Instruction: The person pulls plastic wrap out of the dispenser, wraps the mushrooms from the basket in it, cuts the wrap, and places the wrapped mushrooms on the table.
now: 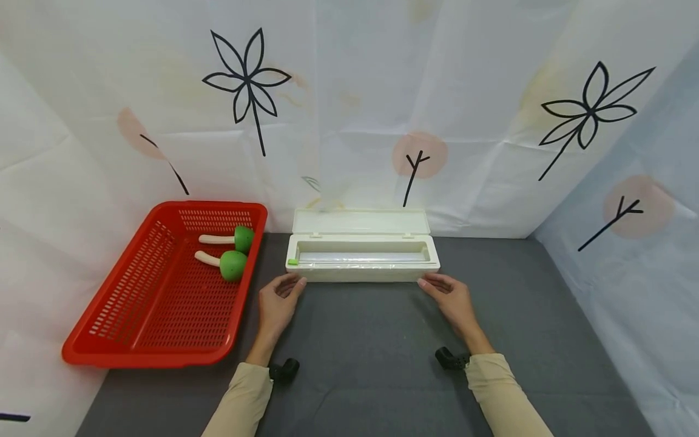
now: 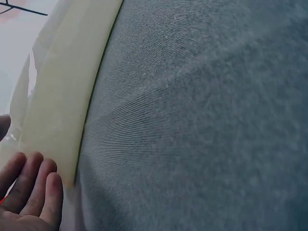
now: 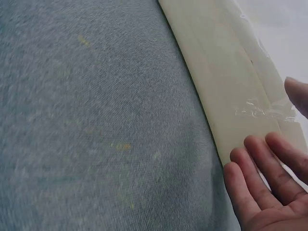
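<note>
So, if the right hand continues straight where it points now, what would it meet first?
Probably the front wall of the white cling-film dispenser, near its right end. The right hand looks very close to it; whether they touch is unclear.

Can follow left sleeve (image 1: 237, 400) and right sleeve (image 1: 505, 394) only to head view's bottom edge. Cannot tell contact from near miss between left hand (image 1: 277, 308) or right hand (image 1: 453, 301) and white box (image 1: 360, 275). In left wrist view, miss most of left thumb (image 2: 4, 126) past left edge; in right wrist view, part of right thumb (image 3: 298, 96) past right edge. In both, miss white box's far end beyond top edge. Cannot identify blurred yellowish marks (image 3: 124, 146) on grey cloth (image 3: 120, 101).
</note>
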Tool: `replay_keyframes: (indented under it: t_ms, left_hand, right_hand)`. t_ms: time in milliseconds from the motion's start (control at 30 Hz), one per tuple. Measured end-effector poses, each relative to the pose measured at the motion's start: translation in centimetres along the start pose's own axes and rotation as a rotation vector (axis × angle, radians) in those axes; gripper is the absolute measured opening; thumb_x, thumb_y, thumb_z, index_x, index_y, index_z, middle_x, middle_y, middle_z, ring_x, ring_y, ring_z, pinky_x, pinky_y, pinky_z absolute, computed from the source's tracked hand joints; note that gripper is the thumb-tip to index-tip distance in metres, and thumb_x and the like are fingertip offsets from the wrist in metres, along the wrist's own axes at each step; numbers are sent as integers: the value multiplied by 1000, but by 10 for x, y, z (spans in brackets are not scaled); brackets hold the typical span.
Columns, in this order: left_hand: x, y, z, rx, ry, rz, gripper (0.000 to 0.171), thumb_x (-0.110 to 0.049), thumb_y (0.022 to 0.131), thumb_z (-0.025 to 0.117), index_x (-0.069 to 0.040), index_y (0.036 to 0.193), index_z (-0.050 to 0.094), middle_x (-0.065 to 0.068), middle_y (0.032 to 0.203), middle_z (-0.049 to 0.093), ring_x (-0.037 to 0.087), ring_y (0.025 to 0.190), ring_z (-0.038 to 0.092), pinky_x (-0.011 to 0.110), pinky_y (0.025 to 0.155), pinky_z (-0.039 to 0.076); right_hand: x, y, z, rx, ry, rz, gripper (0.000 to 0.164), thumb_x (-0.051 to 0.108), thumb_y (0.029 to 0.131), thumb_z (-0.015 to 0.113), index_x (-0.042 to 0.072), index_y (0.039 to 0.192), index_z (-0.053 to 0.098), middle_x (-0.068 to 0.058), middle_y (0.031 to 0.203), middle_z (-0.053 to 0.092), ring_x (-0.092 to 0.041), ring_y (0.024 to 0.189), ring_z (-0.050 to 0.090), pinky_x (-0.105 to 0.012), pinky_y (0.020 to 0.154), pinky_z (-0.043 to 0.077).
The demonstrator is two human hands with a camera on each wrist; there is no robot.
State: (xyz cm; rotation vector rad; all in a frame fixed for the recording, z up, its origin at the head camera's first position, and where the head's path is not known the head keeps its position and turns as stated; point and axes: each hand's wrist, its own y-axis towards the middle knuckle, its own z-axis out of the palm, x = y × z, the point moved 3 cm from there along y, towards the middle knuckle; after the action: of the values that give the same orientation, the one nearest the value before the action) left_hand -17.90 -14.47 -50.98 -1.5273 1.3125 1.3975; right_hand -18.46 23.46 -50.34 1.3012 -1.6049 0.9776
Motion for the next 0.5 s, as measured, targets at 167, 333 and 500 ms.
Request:
replay_keyframes:
  t_ms: [167, 333, 500]
  left_hand:
    - [5, 3, 3, -1, -25, -44, 29, -14, 90, 80, 3, 112, 74, 19, 107, 73, 28, 98, 70, 14, 78, 52]
    - [6, 6, 5, 13, -96, -84, 26, -14, 89, 81, 3, 108, 76, 18, 103, 74, 18, 87, 71, 19, 73, 55]
    - [7, 10, 7, 44, -338, -145, 25, -4, 90, 77, 13, 108, 71, 14, 95, 75, 19, 85, 74, 31, 79, 59]
  right_hand:
    - [1, 4, 4, 46, 155, 4, 42, 17, 93, 77, -8, 125, 66, -17, 117, 71, -8, 95, 69, -24, 84, 56]
    - [5, 6, 8, 80, 227, 11, 38, 13, 93, 77, -13, 118, 66, -13, 103, 74, -12, 88, 72, -30, 83, 58]
    - [11, 7, 9, 112, 284, 8, 32, 9, 94, 74, -16, 112, 63, -9, 95, 74, -13, 84, 72, -33, 82, 59]
